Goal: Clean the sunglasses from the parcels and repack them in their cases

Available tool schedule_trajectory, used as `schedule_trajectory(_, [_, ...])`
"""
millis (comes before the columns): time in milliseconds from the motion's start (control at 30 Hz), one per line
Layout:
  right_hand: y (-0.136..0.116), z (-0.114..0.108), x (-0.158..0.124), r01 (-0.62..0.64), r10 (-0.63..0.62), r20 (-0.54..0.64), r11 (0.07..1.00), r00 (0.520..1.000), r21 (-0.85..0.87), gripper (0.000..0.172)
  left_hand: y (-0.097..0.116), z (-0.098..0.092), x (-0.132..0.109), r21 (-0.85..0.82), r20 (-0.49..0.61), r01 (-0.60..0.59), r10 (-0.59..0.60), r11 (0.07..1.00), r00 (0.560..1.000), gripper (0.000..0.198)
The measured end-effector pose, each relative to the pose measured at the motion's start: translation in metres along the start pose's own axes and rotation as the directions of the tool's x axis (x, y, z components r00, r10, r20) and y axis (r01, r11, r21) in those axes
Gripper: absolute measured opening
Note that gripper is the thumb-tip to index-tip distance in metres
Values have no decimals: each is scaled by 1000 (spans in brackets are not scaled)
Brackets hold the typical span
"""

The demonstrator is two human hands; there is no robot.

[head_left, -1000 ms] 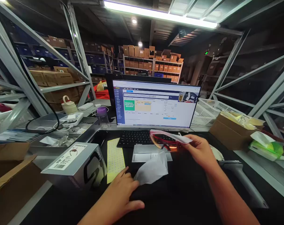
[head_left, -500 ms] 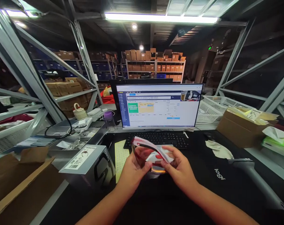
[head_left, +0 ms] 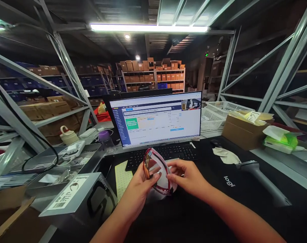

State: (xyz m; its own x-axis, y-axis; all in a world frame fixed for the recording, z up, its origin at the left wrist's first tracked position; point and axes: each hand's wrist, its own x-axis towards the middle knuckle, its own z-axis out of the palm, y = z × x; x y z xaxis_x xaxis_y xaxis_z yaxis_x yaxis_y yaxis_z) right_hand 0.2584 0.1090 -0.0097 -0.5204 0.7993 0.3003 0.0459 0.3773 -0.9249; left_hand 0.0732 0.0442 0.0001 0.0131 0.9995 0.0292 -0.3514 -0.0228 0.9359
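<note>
Red-framed sports sunglasses (head_left: 146, 164) with an orange-tinted lens are held upright on edge in front of the keyboard. Around their lens side my left hand (head_left: 139, 184) is closed, its thumb pressed on the inside. My right hand (head_left: 187, 173) pinches the other side of the sunglasses, where a thin white sheet (head_left: 158, 163) lies along the frame. Whether that sheet is attached to them cannot be made out. To the left stands a grey box (head_left: 84, 195) with a barcode label and a glasses picture on it.
A monitor (head_left: 155, 125) stands behind the black keyboard (head_left: 180, 152). On the right lie a handheld scanner (head_left: 263, 182), a pale cloth (head_left: 226, 156) and an open carton (head_left: 241, 133). A yellow dotted sheet (head_left: 122, 177) lies beside the grey box. Another carton (head_left: 14, 216) fills the left corner.
The sunglasses have turned from lying roughly level to standing more upright, with the lens toward the left. My right hand has shifted its grip along the frame. The view has swung right.
</note>
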Motion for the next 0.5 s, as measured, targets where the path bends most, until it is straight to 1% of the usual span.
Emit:
schedule_trajectory(100, [2,-18,4,-49,49,37,999,998,-2,27,3,-6,-2,17,15,50,-50,999,999,48])
schedule_trajectory(200, [1,-49,6,-69,67,-37,996,997,-56,32,10,-14,-4,39,-9,84,-83,996,996,46])
schedule_trajectory(267, [-3,-72,4,-53,46,-73,993,996,-105,31,18,-21,-4,47,-27,68,-67,997,997,49])
schedule_trajectory(333, [-7,-92,1,-53,46,-45,982,998,-183,26,28,-28,-3,31,-63,9,-7,999,998,47])
schedule_trajectory(367, [-9,-98,-1,-61,55,-32,970,998,-235,24,33,-31,-3,13,-99,-34,36,999,994,43])
schedule_trajectory(400, [-10,-102,-2,-66,55,-45,955,997,-289,22,37,-34,-3,-7,-144,-85,83,996,986,39])
schedule_trajectory(433, [-9,-102,-3,-59,29,-92,939,995,-338,21,42,-37,-2,-26,-195,-142,134,989,972,36])
schedule_trajectory(467, [-8,-96,-4,-30,-32,-155,926,987,-377,19,45,-39,-2,-43,-246,-206,189,978,951,34])
schedule_trajectory(500, [-5,-87,-4,31,-123,-200,911,972,-412,16,47,-41,-2,-53,-294,-271,244,961,924,33])
